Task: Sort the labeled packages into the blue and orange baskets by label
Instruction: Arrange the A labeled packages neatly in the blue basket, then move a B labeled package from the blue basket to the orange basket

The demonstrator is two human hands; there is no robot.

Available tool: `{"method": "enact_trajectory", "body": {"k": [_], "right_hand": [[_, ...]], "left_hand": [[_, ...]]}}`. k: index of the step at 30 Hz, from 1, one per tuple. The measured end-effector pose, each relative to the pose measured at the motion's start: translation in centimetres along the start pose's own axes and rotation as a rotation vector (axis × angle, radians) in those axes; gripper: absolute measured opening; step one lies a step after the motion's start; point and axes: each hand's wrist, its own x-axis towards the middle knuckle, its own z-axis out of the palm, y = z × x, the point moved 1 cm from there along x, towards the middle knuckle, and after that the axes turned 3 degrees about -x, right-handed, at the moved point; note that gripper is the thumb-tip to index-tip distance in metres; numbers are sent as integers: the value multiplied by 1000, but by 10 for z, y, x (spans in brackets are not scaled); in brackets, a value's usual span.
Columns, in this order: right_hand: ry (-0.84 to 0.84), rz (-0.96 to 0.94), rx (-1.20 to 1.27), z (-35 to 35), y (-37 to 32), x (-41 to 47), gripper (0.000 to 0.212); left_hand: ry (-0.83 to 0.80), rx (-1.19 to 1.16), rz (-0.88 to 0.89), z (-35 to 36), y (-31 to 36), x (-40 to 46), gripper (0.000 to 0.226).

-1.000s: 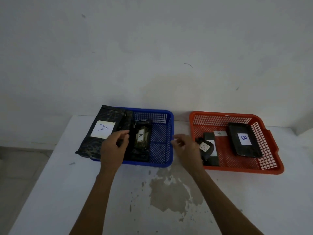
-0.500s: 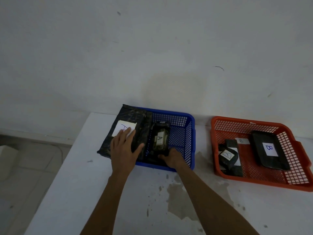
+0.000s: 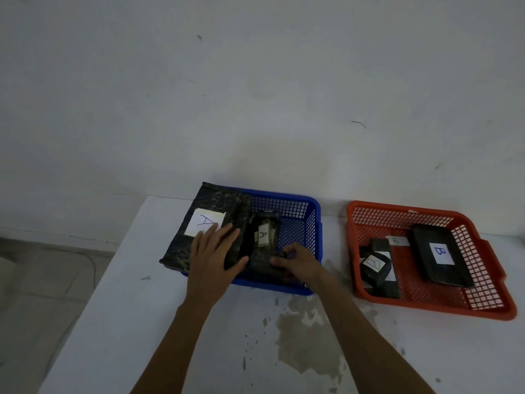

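A blue basket (image 3: 301, 207) stands on the white table with a large black package labeled A (image 3: 204, 220) lying over its left rim. My left hand (image 3: 214, 251) rests flat on that package, fingers spread. Inside the basket a small dark package labeled A (image 3: 265, 233) stands upright; my right hand (image 3: 295, 261) curls around its near end at the basket's front. To the right, an orange basket (image 3: 483, 268) holds a big black package labeled B (image 3: 440, 254) and a small black package labeled B (image 3: 373, 264) on top of another dark package.
The white table (image 3: 170, 336) has a worn, stained patch (image 3: 306, 334) in front of the baskets. A plain wall rises right behind them. The table's left edge drops to a tiled floor (image 3: 42, 280).
My right hand moved from between the baskets into the blue basket, onto the small A package. My left hand flattened on the large A package. The camera view shifted left.
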Motion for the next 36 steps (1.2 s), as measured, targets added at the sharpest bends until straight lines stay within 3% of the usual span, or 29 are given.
{"method": "enact_trajectory", "body": {"k": [5, 8, 11, 19, 24, 28, 33, 35, 36], "right_hand": [[-137, 28, 279, -18, -16, -26, 32], [-170, 45, 315, -26, -20, -41, 41], [-135, -112, 272, -34, -20, -49, 39], [-46, -259, 149, -43, -18, -66, 29], [5, -265, 126, -55, -5, -77, 28], [138, -215, 208, -84, 22, -93, 26], [484, -179, 412, -144, 56, -119, 33], [623, -196, 312, -170, 70, -124, 38], [703, -184, 199, -181, 77, -124, 38]], "left_hand": [[-161, -182, 138, 7, 23, 2, 56], [-231, -329, -37, -1, 40, 15, 54], [-283, -485, -205, -10, 56, 27, 45], [-332, -646, -346, -5, 71, 32, 27], [-404, -648, -377, 12, 86, 27, 34], [-504, -753, -441, 42, 111, 16, 48], [-661, -683, -529, 84, 149, 20, 76], [-683, -610, -530, 99, 157, 27, 96], [-676, -583, -537, 104, 158, 29, 95]]}}
